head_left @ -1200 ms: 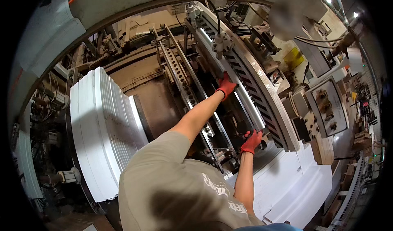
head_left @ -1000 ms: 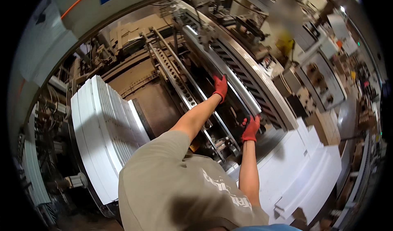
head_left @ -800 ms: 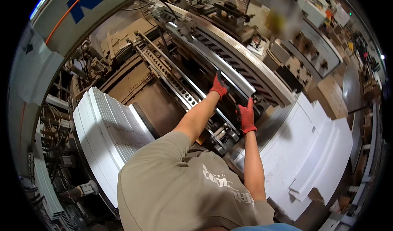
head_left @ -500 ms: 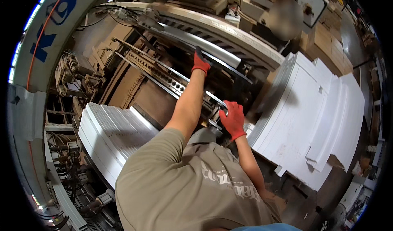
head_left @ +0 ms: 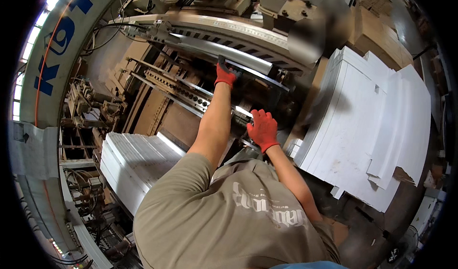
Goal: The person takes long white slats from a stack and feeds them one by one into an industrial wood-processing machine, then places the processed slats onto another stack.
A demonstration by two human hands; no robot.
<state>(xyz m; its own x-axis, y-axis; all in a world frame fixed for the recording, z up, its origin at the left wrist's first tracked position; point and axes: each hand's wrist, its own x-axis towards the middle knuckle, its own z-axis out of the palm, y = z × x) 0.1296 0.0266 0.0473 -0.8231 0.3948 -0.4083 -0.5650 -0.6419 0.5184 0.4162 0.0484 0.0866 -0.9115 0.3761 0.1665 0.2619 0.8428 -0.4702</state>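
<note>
Left hand (head_left: 224, 75), red glove, upper centre: fingers curled onto dark metal bar (head_left: 257, 73), gripping it. Bar's long axis runs upper left to centre right, under shiny roller (head_left: 222, 49). Right hand (head_left: 262, 129), centre frame, open, fingers spread flat on lower rail (head_left: 241, 114). Left hand nearer bar. White sheet stacks (head_left: 362, 126) right, second stack (head_left: 136, 161) lower left.

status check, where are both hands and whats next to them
Left hand in a red glove, up on the long metal bar inside the machine. Right hand, gloved, flat on the lower rail. White sheet stacks close on either side.
</note>
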